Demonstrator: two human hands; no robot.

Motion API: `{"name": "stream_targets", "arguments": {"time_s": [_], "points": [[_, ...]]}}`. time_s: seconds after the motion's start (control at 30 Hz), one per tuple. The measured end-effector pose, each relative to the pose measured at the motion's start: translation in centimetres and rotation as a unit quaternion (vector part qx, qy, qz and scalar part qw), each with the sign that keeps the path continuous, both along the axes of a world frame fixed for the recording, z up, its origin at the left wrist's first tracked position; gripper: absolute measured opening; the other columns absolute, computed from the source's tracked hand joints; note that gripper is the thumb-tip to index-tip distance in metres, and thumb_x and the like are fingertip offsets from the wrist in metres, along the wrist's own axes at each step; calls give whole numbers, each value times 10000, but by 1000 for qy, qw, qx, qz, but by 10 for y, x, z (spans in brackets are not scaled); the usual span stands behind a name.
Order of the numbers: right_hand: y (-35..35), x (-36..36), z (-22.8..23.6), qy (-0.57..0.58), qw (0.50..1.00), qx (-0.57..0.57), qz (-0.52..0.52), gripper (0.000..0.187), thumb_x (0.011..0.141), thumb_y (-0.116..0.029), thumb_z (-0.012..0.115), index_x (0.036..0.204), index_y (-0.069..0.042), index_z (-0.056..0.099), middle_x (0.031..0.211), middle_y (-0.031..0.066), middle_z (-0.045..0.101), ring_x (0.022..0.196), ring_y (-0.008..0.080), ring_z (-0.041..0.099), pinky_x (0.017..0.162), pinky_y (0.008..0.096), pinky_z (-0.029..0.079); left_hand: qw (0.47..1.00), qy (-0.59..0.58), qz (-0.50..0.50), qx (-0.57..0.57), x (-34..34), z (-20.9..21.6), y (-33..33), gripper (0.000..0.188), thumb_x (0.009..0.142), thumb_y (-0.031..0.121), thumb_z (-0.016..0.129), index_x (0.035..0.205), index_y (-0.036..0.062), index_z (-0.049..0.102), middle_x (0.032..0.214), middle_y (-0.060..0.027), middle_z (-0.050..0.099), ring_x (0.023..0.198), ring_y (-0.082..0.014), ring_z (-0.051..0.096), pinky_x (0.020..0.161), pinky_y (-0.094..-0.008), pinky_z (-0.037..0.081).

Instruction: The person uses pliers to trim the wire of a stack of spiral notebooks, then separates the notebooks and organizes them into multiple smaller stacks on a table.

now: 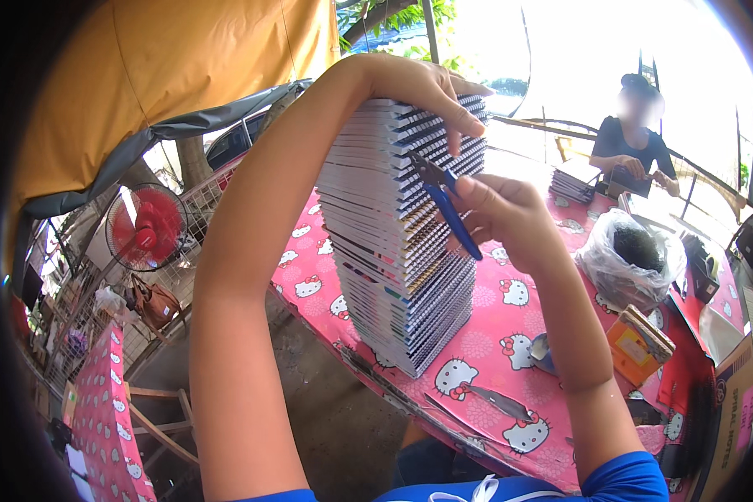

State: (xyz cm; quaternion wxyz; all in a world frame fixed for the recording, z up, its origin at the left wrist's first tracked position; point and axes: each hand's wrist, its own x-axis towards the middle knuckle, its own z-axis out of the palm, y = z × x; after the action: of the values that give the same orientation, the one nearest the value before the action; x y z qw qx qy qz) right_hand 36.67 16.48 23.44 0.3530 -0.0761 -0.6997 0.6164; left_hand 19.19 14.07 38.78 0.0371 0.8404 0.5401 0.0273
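Note:
A tall stack of spiral-bound notebooks (364,201) stands on a pink patterned tablecloth (485,402), its coiled edges facing right. Across the top of the stack lies my left hand (431,94), fingers stretched out and thumb hanging over the coil side. My right hand (510,213) grips blue-handled cutting pliers (453,211) beside the coils. Their dark jaws point up and left at the coil edges in the upper part of the stack; whether they touch a wire is too small to tell. Some of my right fingers are partly hidden behind the handles.
A clear plastic bag (598,259) with dark contents stands at the right, near an orange box (632,351). A cardboard box (732,402) is at the right edge. Across the table, a person (632,146) sits by more notebooks (571,184). A red fan (146,224) stands left.

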Motion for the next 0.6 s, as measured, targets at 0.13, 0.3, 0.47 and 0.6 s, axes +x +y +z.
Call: {"name": "stream_targets", "arguments": {"time_s": [0.13, 0.3, 0.47, 0.6], "points": [[-14, 0, -15, 96, 896, 347, -261, 406, 807, -334, 724, 983, 19, 625, 876, 130, 644, 780, 209, 634, 674, 314, 490, 1000, -3, -5, 5, -1, -1, 2, 470, 836, 497, 595, 766, 61, 757, 1471, -153, 345, 1395, -293, 220, 1131, -387, 147], [-18, -16, -22, 181, 754, 483, -407, 352, 772, -254, 742, 975, 9, 625, 850, 129, 617, 782, 248, 619, 700, 354, 487, 999, -5, -10, 38, -2, 0, 5, 469, 774, 537, 625, 762, 90, 765, 1457, -181, 359, 1354, -308, 326, 1100, -335, 221], [-2, -1, -11, -25, 991, 93, -89, 390, 849, -359, 681, 922, 22, 645, 809, 75, 665, 607, 133, 619, 564, 276, 499, 999, -26, -8, 25, -4, -2, 7, 442, 768, 516, 640, 749, 92, 763, 1449, -178, 374, 1337, -305, 357, 1087, -333, 246], [0, 0, -7, -4, 990, -110, 89, 463, 862, -397, 661, 995, 46, 630, 811, 88, 664, 668, 113, 637, 572, 245, 496, 998, -32, -29, 54, -5, -1, -1, 363, 778, 420, 681, 789, 64, 752, 1355, -169, 482, 1262, -283, 443, 1066, -346, 293]]}}
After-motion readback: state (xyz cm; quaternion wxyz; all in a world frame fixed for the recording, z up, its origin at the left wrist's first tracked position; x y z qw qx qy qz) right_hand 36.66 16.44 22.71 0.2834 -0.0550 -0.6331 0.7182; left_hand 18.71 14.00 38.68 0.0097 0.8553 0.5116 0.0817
